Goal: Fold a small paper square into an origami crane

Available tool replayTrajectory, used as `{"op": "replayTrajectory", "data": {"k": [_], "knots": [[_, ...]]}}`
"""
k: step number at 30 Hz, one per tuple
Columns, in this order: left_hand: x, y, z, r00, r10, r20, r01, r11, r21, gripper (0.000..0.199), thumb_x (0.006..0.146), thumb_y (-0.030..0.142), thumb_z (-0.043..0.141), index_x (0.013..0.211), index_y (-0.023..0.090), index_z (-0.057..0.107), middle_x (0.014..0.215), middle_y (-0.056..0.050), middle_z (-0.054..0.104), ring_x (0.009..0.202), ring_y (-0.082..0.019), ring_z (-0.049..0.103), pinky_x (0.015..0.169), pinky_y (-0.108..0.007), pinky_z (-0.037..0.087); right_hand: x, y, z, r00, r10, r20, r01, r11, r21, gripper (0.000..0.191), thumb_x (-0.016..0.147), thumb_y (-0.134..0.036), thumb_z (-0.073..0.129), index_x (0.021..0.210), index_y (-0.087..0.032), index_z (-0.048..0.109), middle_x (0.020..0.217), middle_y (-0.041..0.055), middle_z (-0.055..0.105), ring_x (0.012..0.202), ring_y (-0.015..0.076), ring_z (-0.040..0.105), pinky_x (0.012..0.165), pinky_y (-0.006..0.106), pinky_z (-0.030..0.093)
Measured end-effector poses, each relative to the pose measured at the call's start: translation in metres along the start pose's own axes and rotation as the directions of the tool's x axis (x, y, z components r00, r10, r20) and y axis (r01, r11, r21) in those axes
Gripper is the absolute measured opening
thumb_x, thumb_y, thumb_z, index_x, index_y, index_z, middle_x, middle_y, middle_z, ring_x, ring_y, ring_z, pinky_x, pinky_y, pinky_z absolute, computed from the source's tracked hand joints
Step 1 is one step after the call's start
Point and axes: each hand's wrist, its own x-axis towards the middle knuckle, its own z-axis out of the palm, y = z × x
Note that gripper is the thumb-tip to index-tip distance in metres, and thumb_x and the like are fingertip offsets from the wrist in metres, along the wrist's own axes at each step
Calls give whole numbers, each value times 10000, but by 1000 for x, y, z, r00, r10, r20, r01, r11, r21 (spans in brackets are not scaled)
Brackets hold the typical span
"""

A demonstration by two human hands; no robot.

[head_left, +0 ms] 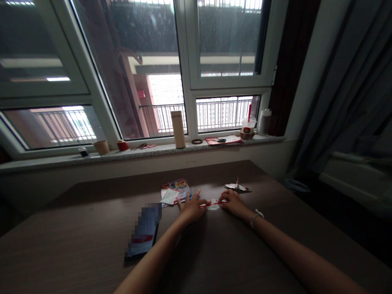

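A small strip of folded paper (213,205), white with red print, lies on the dark wooden table between my two hands. My left hand (192,209) holds the strip's left end with its thumb side, while its other fingers spread out near the printed sheets. At the other end, my right hand (235,204) has its fingertips closed on the paper, fingers bent. A folded paper crane (237,186) sits just beyond my right hand. Coloured printed sheets (171,195) lie beside my left fingers, a white piece on top.
A phone (143,232), its screen blurred out, lies left of my left forearm. On the windowsill (153,152) stand a beige bottle (178,130), a paper cup (101,147), a drink cup with a red straw (248,123), and scissors (221,140) on papers.
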Motion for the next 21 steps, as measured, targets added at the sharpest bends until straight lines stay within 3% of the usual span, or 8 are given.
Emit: {"op": "replayTrajectory", "data": {"k": [6, 10, 15, 21], "knots": [[-5, 3, 3, 998, 6, -68, -8, 1000, -18, 283, 846, 471, 548, 1094, 476, 686, 1567, 58, 336, 1473, -410, 115, 1035, -798, -19, -10, -6, -2, 997, -65, -39, 64, 998, -25, 167, 783, -273, 619, 908, -284, 729, 1143, 23, 605, 1173, 225, 494, 1037, 365, 298], [-4, 9, 9, 991, -8, -133, 3, 999, -34, 264, 839, 528, 566, 1038, 432, 710, 1557, 46, 358, 1468, -414, 129, 1036, -799, -15, -11, -8, -1, 997, -56, -60, 54, 998, -35, 173, 783, -385, 671, 912, -280, 718, 1149, 27, 590, 1180, 233, 485, 1051, 380, 285], [-3, 17, 15, 981, 0, -196, -3, 1000, -18, 238, 830, 505, 605, 996, 361, 696, 1530, 30, 405, 1470, -372, 147, 1067, -772, -6, -9, -8, 0, 998, -24, -58, 22, 999, -36, 180, 760, -407, 710, 890, -282, 716, 1151, 26, 584, 1188, 235, 479, 1058, 380, 275], [-4, 22, 14, 982, -21, -188, 18, 1000, -17, 224, 820, 484, 624, 987, 347, 685, 1525, 29, 405, 1466, -369, 157, 1073, -769, 6, -6, -5, 3, 997, -18, -70, 15, 999, -47, 199, 751, -432, 718, 882, -283, 717, 1139, 25, 587, 1179, 243, 482, 1046, 373, 280]]}}
